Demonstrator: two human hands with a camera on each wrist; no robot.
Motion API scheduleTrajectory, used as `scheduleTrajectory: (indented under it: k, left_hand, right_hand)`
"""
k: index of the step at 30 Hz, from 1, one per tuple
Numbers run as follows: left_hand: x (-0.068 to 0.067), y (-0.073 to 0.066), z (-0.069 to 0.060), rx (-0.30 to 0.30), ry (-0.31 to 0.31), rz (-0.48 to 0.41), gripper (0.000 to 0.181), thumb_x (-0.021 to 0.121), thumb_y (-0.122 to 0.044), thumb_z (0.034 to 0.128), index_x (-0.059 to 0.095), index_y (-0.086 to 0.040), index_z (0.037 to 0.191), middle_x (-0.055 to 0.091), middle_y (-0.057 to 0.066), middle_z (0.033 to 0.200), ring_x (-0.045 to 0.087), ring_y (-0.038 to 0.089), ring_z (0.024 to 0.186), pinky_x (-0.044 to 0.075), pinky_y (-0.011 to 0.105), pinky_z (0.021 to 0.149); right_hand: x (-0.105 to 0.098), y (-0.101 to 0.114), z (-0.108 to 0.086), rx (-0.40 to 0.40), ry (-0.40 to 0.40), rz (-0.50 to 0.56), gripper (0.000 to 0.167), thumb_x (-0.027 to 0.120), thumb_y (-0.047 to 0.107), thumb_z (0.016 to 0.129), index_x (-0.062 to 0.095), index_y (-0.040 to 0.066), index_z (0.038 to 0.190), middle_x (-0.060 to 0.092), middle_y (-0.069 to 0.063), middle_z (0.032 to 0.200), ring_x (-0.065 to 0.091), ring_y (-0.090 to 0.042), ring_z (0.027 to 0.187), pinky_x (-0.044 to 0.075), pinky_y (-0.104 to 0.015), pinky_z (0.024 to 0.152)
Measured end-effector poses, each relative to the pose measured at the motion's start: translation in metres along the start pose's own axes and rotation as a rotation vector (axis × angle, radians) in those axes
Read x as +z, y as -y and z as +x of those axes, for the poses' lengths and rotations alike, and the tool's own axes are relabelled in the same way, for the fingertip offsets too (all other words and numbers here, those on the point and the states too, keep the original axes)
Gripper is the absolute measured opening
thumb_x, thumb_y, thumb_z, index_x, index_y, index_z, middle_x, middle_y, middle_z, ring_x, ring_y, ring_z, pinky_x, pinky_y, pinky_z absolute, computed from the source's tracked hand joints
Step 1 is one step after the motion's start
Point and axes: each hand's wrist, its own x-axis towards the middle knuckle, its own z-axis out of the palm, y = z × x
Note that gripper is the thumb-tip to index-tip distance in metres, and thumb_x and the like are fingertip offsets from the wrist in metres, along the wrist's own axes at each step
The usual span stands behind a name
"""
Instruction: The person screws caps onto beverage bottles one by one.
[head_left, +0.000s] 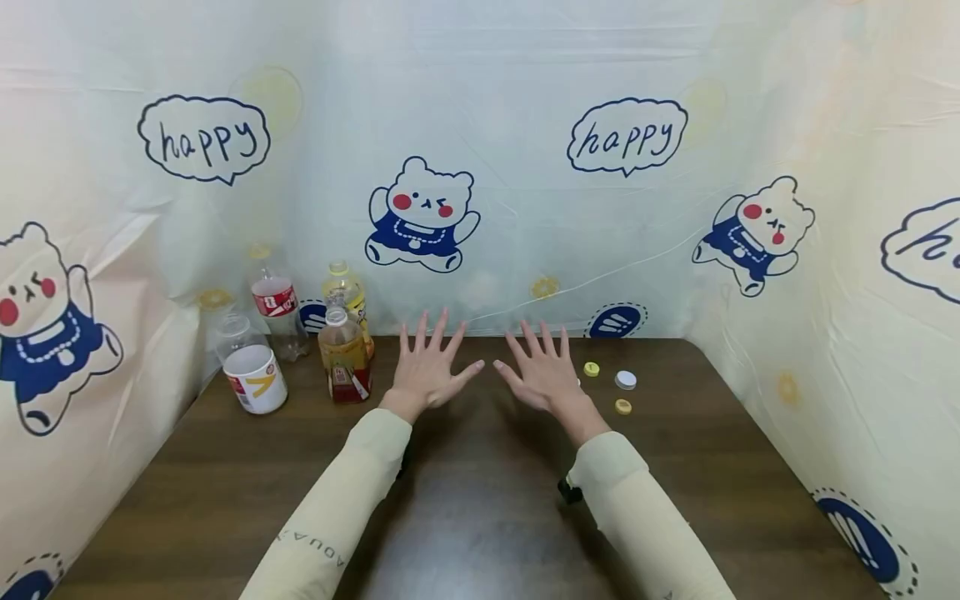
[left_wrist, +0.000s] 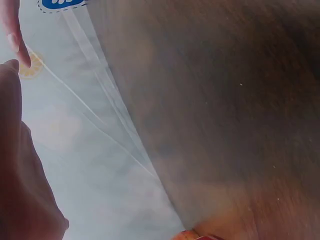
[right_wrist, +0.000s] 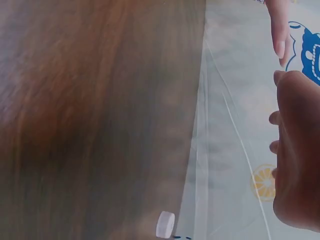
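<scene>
In the head view my left hand (head_left: 429, 372) is held over the far middle of the table with its fingers spread straight. My right hand (head_left: 542, 375) mirrors it a short way to the right, also spread, and neither holds anything. Just left of the left hand stands an uncapped bottle with brown liquid (head_left: 345, 358). Beyond the right hand lie a yellow cap (head_left: 592, 369), a white cap (head_left: 626, 380) and an orange-yellow cap (head_left: 623, 407). Another white cap is mostly hidden by the right hand; a white cap (right_wrist: 165, 224) shows in the right wrist view.
Farther left are a clear jar with a white label (head_left: 255, 379), a clear bottle with a red label (head_left: 276, 304) and a yellow-labelled bottle (head_left: 347, 292) behind the brown one. A printed cloth (head_left: 510, 275) hangs along the back and sides of the dark wooden table (head_left: 480, 517).
</scene>
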Motion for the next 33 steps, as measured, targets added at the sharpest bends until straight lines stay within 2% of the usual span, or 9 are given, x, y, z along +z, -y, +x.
scheduleTrajectory:
  k: [8,15,20,26,28,33]
  left_hand:
    - [-0.01,0.001,-0.005,0.048,-0.015,-0.012,0.087,0.036,-0.08,0.0934,0.026,-0.03,0.163,0.01,0.006,0.172,0.001,0.04,0.157,0.001,0.067,0.121]
    - [-0.019,0.006,-0.018,0.082,-0.053,-0.07,0.083,0.042,-0.076,0.0947,0.034,-0.028,0.161,0.018,0.007,0.171,0.011,0.041,0.155,0.01,0.066,0.121]
    - [-0.031,0.015,-0.028,0.095,-0.138,-0.101,0.076,0.053,-0.069,0.0947,0.046,-0.022,0.154,0.034,0.01,0.163,0.027,0.04,0.149,0.026,0.065,0.116]
    - [-0.041,0.026,-0.04,0.104,-0.211,-0.157,0.069,0.062,-0.062,0.0935,0.055,-0.018,0.147,0.045,0.009,0.154,0.041,0.035,0.14,0.038,0.063,0.109]
    - [-0.044,0.03,-0.046,0.112,-0.258,-0.176,0.065,0.066,-0.058,0.0929,0.059,-0.017,0.143,0.051,0.009,0.149,0.046,0.034,0.135,0.042,0.061,0.105]
    - [-0.055,0.043,-0.059,0.144,-0.428,-0.208,0.054,0.076,-0.047,0.0891,0.067,-0.014,0.13,0.062,0.01,0.133,0.057,0.034,0.12,0.048,0.058,0.095]
  right_hand:
    - [-0.007,-0.016,-0.01,-0.033,-0.051,0.022,0.067,0.036,0.059,0.107,0.027,0.024,0.163,0.018,-0.009,0.17,0.014,-0.04,0.155,0.003,-0.067,0.121]
    - [-0.015,-0.044,-0.035,-0.072,-0.092,0.079,0.066,0.052,0.049,0.105,0.033,0.018,0.161,0.026,-0.014,0.167,0.025,-0.04,0.151,0.013,-0.065,0.121]
    - [-0.026,-0.066,-0.051,-0.075,-0.1,0.131,0.065,0.059,0.043,0.103,0.038,0.014,0.158,0.031,-0.018,0.163,0.032,-0.041,0.147,0.021,-0.062,0.119]
    - [-0.031,-0.089,-0.056,-0.044,-0.073,0.19,0.064,0.069,0.033,0.098,0.045,0.01,0.153,0.038,-0.02,0.158,0.04,-0.043,0.142,0.032,-0.065,0.113]
    - [-0.027,-0.095,-0.056,-0.032,-0.045,0.214,0.064,0.071,0.032,0.097,0.046,0.01,0.151,0.039,-0.021,0.157,0.042,-0.043,0.14,0.033,-0.066,0.112]
    - [-0.011,-0.107,-0.05,-0.03,0.009,0.289,0.062,0.073,0.023,0.095,0.047,0.006,0.149,0.044,-0.022,0.15,0.051,-0.042,0.132,0.04,-0.064,0.107]
